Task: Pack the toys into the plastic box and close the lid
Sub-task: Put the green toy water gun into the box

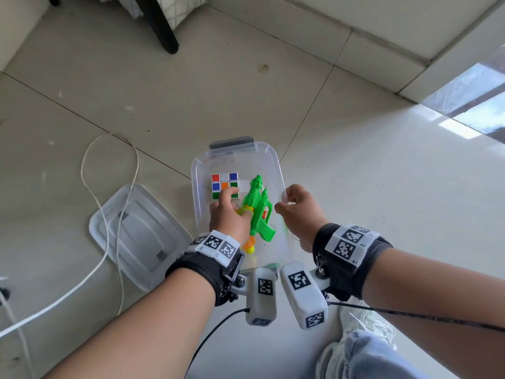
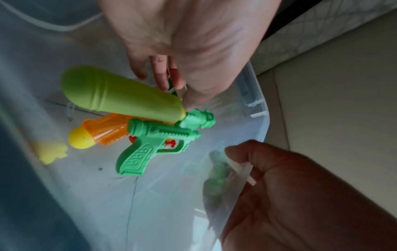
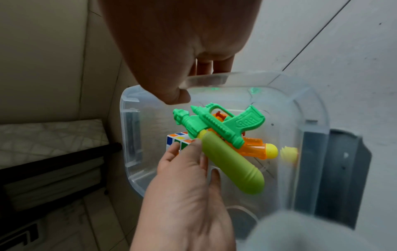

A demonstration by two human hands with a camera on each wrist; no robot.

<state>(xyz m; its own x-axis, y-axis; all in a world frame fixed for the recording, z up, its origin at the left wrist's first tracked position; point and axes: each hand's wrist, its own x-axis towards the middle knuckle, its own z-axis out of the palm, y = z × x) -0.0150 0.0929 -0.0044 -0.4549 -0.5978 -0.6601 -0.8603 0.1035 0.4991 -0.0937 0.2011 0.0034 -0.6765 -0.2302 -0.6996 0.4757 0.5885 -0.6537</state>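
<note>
A clear plastic box (image 1: 194,170) stands open on the floor. Inside lie a colour cube (image 1: 224,181), a green water pistol (image 1: 258,206) with a lime tank (image 2: 120,96), and an orange pistol (image 2: 103,132) under it. My left hand (image 1: 229,203) reaches into the box with straight fingers on the cube (image 3: 175,138), its thumb against the green pistol's neck (image 3: 200,134). My right hand (image 1: 284,201) pinches the box's right rim (image 3: 214,79) between thumb and curled fingers.
The clear lid (image 1: 136,236) lies flat on the tiles left of the box, with a white cable (image 1: 109,214) draped over it. A grey latch (image 1: 232,142) sits on the box's far end. A black furniture leg (image 1: 161,23) stands far back; my shoe (image 1: 363,324) is near right.
</note>
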